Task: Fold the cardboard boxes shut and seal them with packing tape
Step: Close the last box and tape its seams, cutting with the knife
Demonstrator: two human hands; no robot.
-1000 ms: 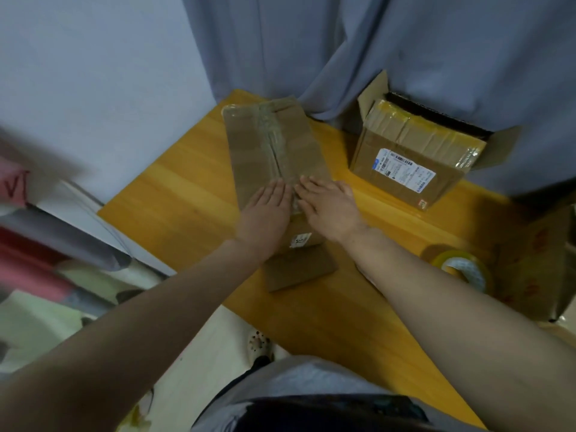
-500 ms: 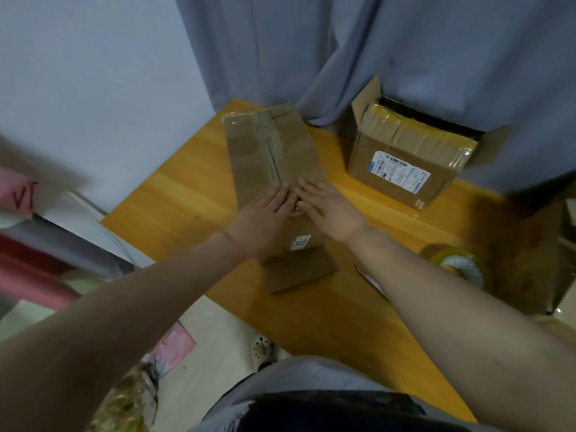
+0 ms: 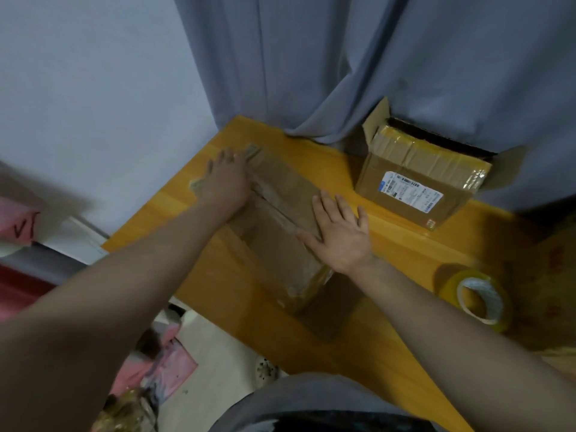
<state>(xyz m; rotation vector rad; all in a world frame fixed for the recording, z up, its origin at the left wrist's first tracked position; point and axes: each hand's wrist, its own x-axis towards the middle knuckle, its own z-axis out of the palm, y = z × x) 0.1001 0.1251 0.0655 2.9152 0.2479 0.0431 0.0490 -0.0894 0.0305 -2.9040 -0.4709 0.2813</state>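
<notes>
Pressing down flat, your left hand [image 3: 226, 182] sits on the far end of the long cardboard box [image 3: 280, 244] and your right hand [image 3: 338, 235], fingers spread, on its near right side. Box lies on the wooden table [image 3: 389, 338], packing tape roll [image 3: 450, 289] off to the right, labelled box [image 3: 414, 188] open behind.

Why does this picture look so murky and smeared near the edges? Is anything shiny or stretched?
Head view: dim, flat light, with only soft shadows beside the tape roll; head view: the pink items at the left edge are motion-smeared; head view: glossy tape on the open box shows a faint sheen; head view: the wide lens balloons both forearms toward the bottom corners.
</notes>
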